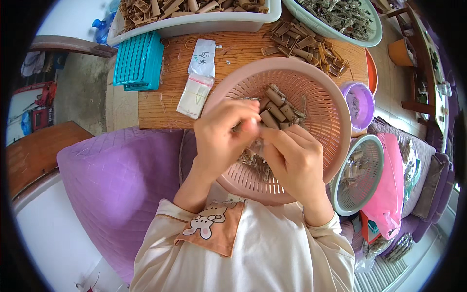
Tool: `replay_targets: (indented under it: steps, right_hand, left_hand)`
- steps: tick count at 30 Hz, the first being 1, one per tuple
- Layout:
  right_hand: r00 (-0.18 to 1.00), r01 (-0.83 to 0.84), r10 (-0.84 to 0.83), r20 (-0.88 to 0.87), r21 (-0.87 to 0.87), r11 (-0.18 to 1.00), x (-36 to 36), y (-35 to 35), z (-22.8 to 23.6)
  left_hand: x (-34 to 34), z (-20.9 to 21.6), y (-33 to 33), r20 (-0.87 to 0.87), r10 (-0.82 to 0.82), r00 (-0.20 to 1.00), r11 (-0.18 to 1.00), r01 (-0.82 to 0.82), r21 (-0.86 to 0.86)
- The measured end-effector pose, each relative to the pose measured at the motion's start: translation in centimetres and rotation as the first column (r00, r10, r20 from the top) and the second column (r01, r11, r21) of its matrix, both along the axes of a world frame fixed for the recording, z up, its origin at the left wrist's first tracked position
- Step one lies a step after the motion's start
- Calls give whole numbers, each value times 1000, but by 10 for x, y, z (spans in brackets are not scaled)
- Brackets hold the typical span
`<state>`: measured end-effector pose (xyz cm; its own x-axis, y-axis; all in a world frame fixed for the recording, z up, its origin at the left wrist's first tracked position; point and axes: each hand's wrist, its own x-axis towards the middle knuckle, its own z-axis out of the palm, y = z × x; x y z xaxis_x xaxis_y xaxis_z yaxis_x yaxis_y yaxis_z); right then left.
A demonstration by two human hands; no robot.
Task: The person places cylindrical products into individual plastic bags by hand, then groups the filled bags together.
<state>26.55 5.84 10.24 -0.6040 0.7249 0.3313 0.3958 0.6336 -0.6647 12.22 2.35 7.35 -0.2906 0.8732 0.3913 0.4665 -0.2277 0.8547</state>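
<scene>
Both hands meet over the near half of a pink slotted basket (311, 92) that rests partly on the person's lap and partly against the near edge of a wooden table (155, 104); the left hand (221, 134) is curled, its fingertips pinched toward the right hand (294, 155), whose fingers close round a small clear plastic bag (256, 145) (only a sliver of it shows between the two hands, so what it holds is hard to make out); whether the left fingertips grip the bag's rim or one of the brown pieces cannot be told.

Just beyond the fingers, inside the basket, lies a heap of short brown bundled sticks (277, 109) with loose dried strands beneath them, partly hidden by the hands.

On the table to the left of the basket lie two flat clear packets (197, 92), one with a white label, and farther left a teal plastic tray (138, 61) stands on edge; at the far edge a white tub (204, 23) of brown pieces is cut off by the rim of the view, as is a pale green basin (350, 29) of dried herbs to the far right; loose brown pieces (306, 48) lie scattered between them.

To the right of the pink basket sit a small purple cup (362, 102) and, nearer, a pale green sieve (362, 177) holding a few pieces, beside a pink plastic bag (391, 185); a purple quilted cushion (116, 180) fills the left.
</scene>
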Motion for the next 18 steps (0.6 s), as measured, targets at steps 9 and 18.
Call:
replay_targets:
  steps: [9, 18]
  right_hand:
    - [987, 110, -136, -83, -264, 958, 2, -1, 8]
    - [998, -21, 17, -60, -77, 997, -1, 0, -2]
  left_hand:
    - [-18, -5, -8, 304, 195, 932, 968, -233, 94]
    - [2, 5, -3, -228, 16, 973, 977, 33, 211]
